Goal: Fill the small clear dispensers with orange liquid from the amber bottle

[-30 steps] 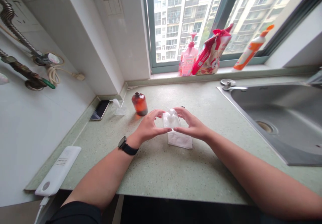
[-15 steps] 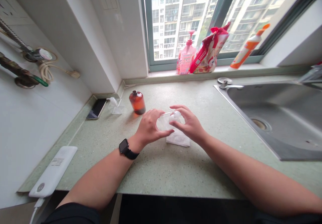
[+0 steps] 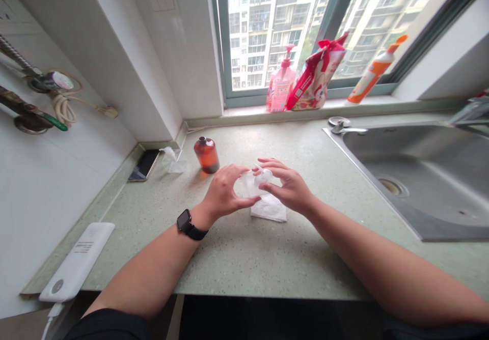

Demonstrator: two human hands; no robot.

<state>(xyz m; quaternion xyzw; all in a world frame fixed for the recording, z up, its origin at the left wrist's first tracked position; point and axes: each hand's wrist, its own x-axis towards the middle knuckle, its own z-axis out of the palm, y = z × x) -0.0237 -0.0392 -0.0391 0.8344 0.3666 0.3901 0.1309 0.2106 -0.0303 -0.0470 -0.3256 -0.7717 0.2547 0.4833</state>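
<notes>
My left hand [image 3: 222, 193] curls round a clear bottle [image 3: 246, 185], with the thumb along its near side. On the bottle's right end is a white pump head [image 3: 263, 177], and my right hand [image 3: 289, 186] grips it between thumb and fingers. The bottle appears tilted, its top toward my right hand. Under it on the counter lies a folded white tissue [image 3: 270, 209]. Beyond my left hand stands an amber bottle [image 3: 207, 155] without a cap, dark liquid at its bottom. A second clear bottle with a white pump [image 3: 173, 163] stands left of it.
A phone [image 3: 144, 165] and a white power bank [image 3: 77, 261] with a cable lie on the left of the green counter [image 3: 229, 263]. The steel sink [image 3: 431, 177] is on the right. A pink pump bottle [image 3: 280, 88], a red bag [image 3: 317, 78] and an orange-white bottle [image 3: 374, 75] line the windowsill.
The view has shifted slightly. My right fingers have shifted a little on the pump head, and both hands still hold the clear bottle in nearly the same place.
</notes>
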